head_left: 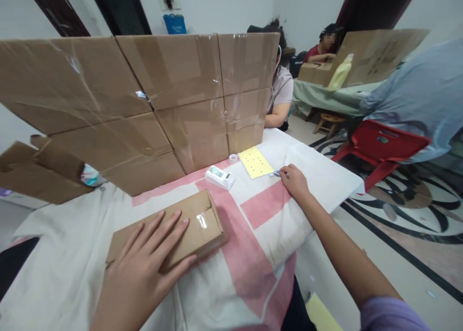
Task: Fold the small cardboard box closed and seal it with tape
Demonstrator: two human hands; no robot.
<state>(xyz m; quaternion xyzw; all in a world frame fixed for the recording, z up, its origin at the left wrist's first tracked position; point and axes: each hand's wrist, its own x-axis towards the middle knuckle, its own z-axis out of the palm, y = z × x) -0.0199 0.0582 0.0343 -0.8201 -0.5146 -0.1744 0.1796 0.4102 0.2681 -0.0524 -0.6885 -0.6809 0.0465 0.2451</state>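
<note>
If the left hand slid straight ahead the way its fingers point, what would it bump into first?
The left hand lies flat on the small cardboard box, fingers aimed up and right. Going on, it would probably meet the white device first, though depth is hard to judge.

— How many of your hands show?
— Two: your left hand (144,268) and your right hand (294,181).
— And on the surface (325,172)?
— One flat cardboard box (170,232), one white dispenser (219,177), one tape roll (233,158), one yellow sheet (256,162) (its dots are too small to count), one small blue item (278,173).
— Chairs?
— One red chair (379,145), one wooden stool (328,121). Three other people are in view.
</note>
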